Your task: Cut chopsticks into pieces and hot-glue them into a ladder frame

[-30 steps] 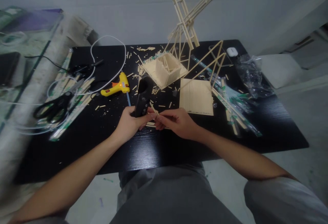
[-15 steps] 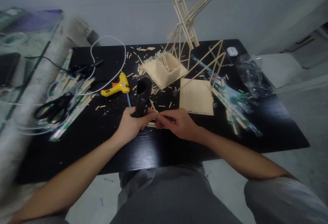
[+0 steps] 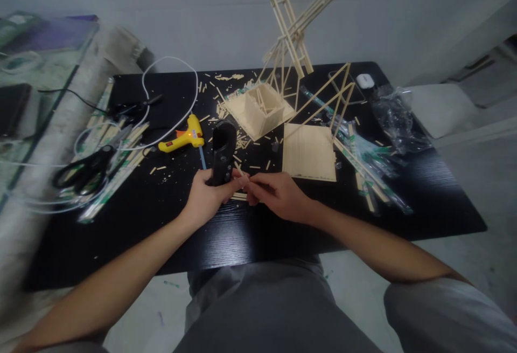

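Observation:
My left hand [image 3: 208, 195] is closed around the lower end of a black handheld tool [image 3: 223, 151] that stands upright above the black table [image 3: 258, 223]. My right hand [image 3: 278, 195] pinches a thin wooden stick [image 3: 239, 169] right beside the left hand's fingertips. A few more sticks [image 3: 239, 196] lie flat on the table under both hands. The two hands touch at the fingertips.
A yellow glue gun [image 3: 183, 136] lies left of the tool. Black scissors [image 3: 83, 170] and wrapped chopsticks sit at far left with white cable [image 3: 173, 91]. Behind stand an open wooden box [image 3: 264, 108], a stick frame [image 3: 293, 29] and a flat stick panel [image 3: 309, 152]. Plastic bags [image 3: 393, 116] lie right.
Both hands have edged slightly away from me along the table, and the black tool stands a little more upright. Grips are unchanged.

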`<move>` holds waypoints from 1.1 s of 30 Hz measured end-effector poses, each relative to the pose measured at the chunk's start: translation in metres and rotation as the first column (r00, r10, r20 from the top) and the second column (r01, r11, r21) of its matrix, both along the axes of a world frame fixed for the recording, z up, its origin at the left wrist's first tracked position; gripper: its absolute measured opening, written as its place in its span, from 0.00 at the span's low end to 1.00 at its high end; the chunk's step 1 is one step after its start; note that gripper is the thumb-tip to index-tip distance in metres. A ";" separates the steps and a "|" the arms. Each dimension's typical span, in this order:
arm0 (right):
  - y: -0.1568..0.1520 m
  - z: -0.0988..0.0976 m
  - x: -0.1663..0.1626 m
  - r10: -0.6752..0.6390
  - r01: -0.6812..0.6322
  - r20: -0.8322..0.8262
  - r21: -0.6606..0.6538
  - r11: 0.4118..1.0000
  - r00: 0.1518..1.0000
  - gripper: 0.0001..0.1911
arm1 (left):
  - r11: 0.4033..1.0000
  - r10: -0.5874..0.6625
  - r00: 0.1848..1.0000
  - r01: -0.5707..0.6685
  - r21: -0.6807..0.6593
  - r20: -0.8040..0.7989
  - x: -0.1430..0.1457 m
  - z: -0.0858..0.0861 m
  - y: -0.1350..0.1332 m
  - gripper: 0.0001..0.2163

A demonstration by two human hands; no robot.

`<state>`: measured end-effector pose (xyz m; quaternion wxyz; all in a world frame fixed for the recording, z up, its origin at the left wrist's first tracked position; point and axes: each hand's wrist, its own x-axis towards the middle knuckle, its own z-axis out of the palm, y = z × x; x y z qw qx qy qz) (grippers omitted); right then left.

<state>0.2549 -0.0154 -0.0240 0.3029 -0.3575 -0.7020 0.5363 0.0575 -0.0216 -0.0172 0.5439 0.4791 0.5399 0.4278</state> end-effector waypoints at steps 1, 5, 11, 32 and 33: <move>0.000 0.000 -0.001 0.005 -0.005 0.005 0.004 1.000 1.000 0.18 | 1.000 0.000 1.000 0.000 -0.002 -0.002 0.000 0.000 0.000 0.09; -0.003 0.000 -0.003 -0.005 0.005 -0.014 -0.024 1.000 1.000 0.17 | 1.000 0.012 1.000 -0.012 -0.022 -0.012 0.000 -0.001 -0.001 0.09; -0.006 -0.003 -0.004 -0.026 0.009 -0.108 -0.155 0.988 0.994 0.12 | 0.999 0.023 0.999 -0.022 -0.027 0.023 0.000 -0.003 0.000 0.09; -0.002 -0.005 -0.005 0.008 -0.033 -0.146 -0.168 0.985 0.989 0.19 | 0.996 0.049 0.996 -0.044 -0.074 0.069 0.001 -0.004 0.000 0.13; -0.001 -0.005 -0.005 0.010 -0.033 -0.142 -0.162 0.986 0.990 0.18 | 0.996 0.051 0.996 -0.046 -0.076 0.070 0.001 -0.004 0.000 0.14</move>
